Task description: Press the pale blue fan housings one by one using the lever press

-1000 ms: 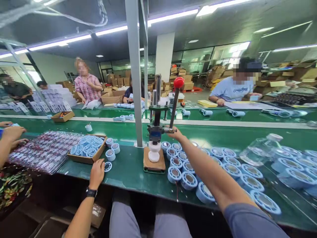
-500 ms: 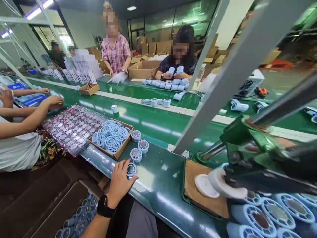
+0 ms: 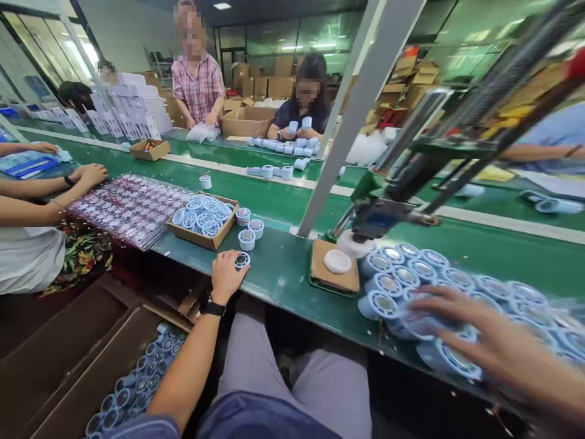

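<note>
Left hand at a small dark-centred disc, right hand spread at the blue cylinders

Near the centre of the frame, the left hand (image 3: 225, 277) lies at the table's front edge, its thumb and fingers set around the rim of a dark-centred disc (image 3: 242, 260) with a pale blue edge. Whether they pinch it tight or only rest against it, I cannot tell. A dark band (image 3: 212, 306) circles that wrist.

At the lower right, the right hand (image 3: 475, 329) is blurred, its fingers spread apart over packed blue cylinders (image 3: 384, 285); I cannot tell whether it touches any of them.

Between the 2 hands, right of centre, stands a hand press (image 3: 381, 214), tilted in this view, with a white round pad (image 3: 337, 261) on its brown base board (image 3: 320, 279). Its red knob (image 3: 576, 66) shows at the upper right edge.

Just beyond the disc are 3 smaller cylinders (image 3: 247, 240), and to their left a shallow cardboard tray (image 3: 195, 239) heaped with blue rings (image 3: 204, 213). Farther left lies a sheet of small parts (image 3: 130, 204), with a co-worker's hands (image 3: 94, 175) at its far corner. At the lower left, a large carton (image 3: 86, 381) below table level holds more blue cylinders.
</note>
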The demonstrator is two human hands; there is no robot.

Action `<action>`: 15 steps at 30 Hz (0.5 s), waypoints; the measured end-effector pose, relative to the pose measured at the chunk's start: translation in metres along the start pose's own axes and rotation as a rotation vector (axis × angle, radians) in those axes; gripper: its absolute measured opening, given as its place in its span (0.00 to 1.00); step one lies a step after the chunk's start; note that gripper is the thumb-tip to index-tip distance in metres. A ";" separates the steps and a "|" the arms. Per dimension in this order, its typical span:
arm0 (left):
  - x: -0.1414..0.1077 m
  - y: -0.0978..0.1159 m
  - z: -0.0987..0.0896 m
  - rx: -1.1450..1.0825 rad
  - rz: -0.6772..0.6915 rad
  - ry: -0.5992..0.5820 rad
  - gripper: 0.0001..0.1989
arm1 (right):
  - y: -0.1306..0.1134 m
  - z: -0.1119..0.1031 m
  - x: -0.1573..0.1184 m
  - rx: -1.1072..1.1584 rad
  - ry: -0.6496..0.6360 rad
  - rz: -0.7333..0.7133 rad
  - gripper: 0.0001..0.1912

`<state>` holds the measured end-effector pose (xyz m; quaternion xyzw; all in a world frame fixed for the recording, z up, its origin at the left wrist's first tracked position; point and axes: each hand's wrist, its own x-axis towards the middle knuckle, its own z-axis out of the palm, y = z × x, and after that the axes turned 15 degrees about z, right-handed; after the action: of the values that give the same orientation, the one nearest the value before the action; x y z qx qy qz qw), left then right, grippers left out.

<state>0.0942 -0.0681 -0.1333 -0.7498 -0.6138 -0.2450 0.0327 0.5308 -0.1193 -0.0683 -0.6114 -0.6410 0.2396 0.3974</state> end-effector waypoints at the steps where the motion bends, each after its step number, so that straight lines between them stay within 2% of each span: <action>1: 0.000 0.000 -0.001 -0.017 0.008 0.010 0.15 | -0.014 0.015 -0.005 -0.094 -0.195 -0.063 0.12; 2: -0.001 0.000 -0.002 -0.031 0.012 0.020 0.15 | -0.029 0.036 -0.006 -0.166 -0.362 -0.123 0.14; 3: -0.001 0.000 -0.004 -0.042 0.013 0.032 0.16 | -0.043 0.063 -0.003 -0.179 -0.463 -0.169 0.16; 5: -0.002 0.000 -0.006 -0.063 0.012 0.052 0.17 | -0.065 0.117 0.014 -0.169 -0.518 -0.217 0.15; 7: -0.004 0.000 -0.008 -0.080 0.015 0.067 0.16 | -0.077 0.156 0.038 -0.161 -0.491 -0.222 0.13; 9: -0.006 0.001 -0.009 -0.096 0.020 0.078 0.15 | -0.084 0.171 0.052 -0.142 -0.431 -0.220 0.13; 11: -0.007 0.003 -0.010 -0.107 0.019 0.091 0.14 | -0.086 0.170 0.042 -0.092 -0.345 -0.237 0.16; 14: -0.008 0.011 -0.008 -0.122 0.011 0.096 0.13 | -0.076 0.174 -0.019 0.038 -0.290 -0.318 0.17; 15: -0.007 0.016 -0.006 -0.130 0.017 0.088 0.13 | -0.067 0.182 -0.044 0.075 -0.358 -0.359 0.15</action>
<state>0.1060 -0.0804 -0.1266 -0.7440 -0.5883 -0.3166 0.0130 0.3422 -0.1392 -0.1281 -0.4204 -0.7903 0.2931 0.3359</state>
